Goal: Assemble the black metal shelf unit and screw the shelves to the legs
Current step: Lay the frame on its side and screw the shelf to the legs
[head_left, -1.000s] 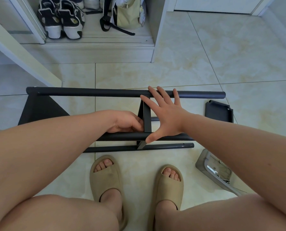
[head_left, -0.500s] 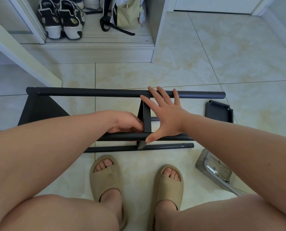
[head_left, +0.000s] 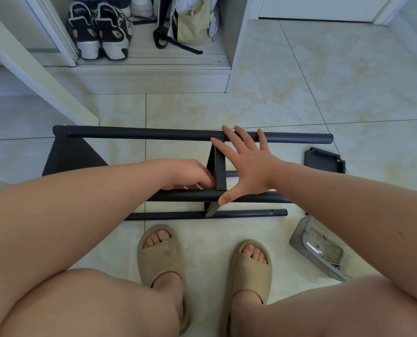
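Shelf (head_left: pixel 219 171) upright between hands: right hand (head_left: pixel 248 166) splayed flat against it, left hand (head_left: pixel 188 173) grip unclear.

sneakers (head_left: pixel 99 32) and green bag (head_left: pixel 193 27) in cabinet (head_left: pixel 154 76), beige slippers (head_left: pixel 160 254)

On tiled floor (head_left: pixel 300 93), black shelf unit (head_left: pixel 76 154) on its side. Right hand (head_left: pixel 248 164) spread over middle shelf (head_left: pixel 219 171), fingertips (head_left: pixel 227 130) on far leg (head_left: pixel 142 133), thumb on near leg (head_left: pixel 183 197). Left hand (head_left: pixel 190 173) against shelf's left face, fingers curled, grip unclear. Loose leg (head_left: pixel 173 214) nearer beige slippers (head_left: pixel 159 259); spare shelf (head_left: pixel 324 160), hardware tray (head_left: pixel 297 239) at right. Sneakers (head_left: pixel 100 32) in closet (head_left: pixel 154 76) behind.
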Available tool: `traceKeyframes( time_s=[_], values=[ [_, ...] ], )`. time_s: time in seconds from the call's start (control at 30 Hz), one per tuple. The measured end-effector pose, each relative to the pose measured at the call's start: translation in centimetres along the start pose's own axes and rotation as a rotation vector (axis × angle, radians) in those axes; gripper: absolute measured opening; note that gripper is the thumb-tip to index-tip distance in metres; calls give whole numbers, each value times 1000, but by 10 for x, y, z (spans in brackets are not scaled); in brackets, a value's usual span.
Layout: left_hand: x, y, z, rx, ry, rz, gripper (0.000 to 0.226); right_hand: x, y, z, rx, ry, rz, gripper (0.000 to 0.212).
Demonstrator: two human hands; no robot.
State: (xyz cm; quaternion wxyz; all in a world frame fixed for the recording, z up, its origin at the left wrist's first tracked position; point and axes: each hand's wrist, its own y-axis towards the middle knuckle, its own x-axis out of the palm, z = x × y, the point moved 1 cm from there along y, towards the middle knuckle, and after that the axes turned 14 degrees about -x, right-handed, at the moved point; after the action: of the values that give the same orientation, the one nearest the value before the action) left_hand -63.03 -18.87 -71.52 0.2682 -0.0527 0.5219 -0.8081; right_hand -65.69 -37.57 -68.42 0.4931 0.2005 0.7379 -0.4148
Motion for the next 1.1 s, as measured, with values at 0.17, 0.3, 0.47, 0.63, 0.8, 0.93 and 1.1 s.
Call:
traceKeyframes(
  time_s=[0.17,0.3,0.47,0.63,0.8,0.93,1.1],
  values=[
    [-17,-39,-12,-235,286,-32,56,-11,-7,-13,58,-53,-53,140],
    [-21,-56,-17,-152,454,47,30,-15,-23,-24,133,55,2,126],
    [-11,-60,-12,-10,570,564,28,-18,-42,-26,163,91,-24,66],
    [-20,-63,-8,134,565,929,23,-26,-40,-16,269,-65,237,28],
    [-45,-37,4,240,516,1123,24,-25,-4,15,315,-152,408,40],
    [-84,2,20,191,475,1191,27,-27,48,47,391,-141,468,54],
    [-136,64,36,102,524,1197,21,-16,123,90,421,-73,514,60]
  ],
)
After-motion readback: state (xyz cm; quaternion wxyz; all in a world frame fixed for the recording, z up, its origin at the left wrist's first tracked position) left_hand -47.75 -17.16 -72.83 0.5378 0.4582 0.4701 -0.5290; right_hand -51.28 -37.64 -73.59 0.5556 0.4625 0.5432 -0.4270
